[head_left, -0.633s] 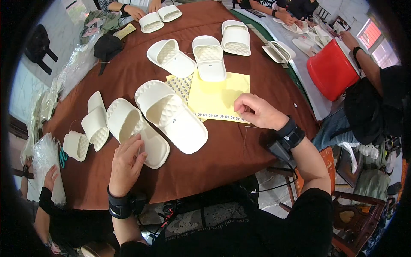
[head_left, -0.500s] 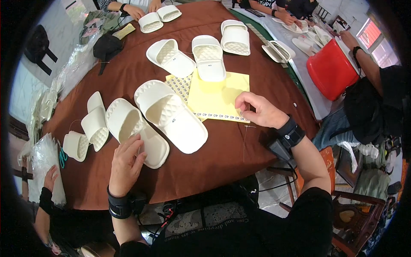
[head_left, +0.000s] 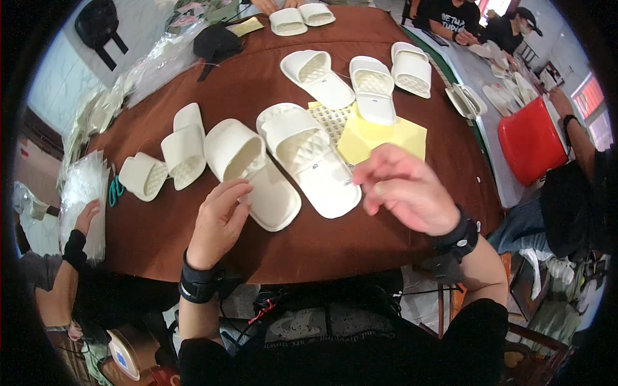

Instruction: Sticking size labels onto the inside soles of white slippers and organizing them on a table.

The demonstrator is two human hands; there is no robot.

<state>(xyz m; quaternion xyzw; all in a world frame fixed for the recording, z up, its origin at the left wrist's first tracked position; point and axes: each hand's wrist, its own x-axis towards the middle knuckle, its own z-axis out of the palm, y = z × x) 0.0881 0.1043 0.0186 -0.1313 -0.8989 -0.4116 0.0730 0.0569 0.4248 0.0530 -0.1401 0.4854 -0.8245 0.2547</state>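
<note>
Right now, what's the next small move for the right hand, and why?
Probably lower the right hand onto the near white slipper. That hand is raised with fingertips pinched, seemingly on something too small to identify, beside the yellow sheet, while the left hand steadies the neighbouring slipper.

Two cream slippers lie sole-down side by side at the frame's centre on the brown worktop [head_left: 257, 90], the left slipper [head_left: 252, 172] under the left hand's fingertips, the right slipper [head_left: 309, 157] slanting toward lower right.
</note>
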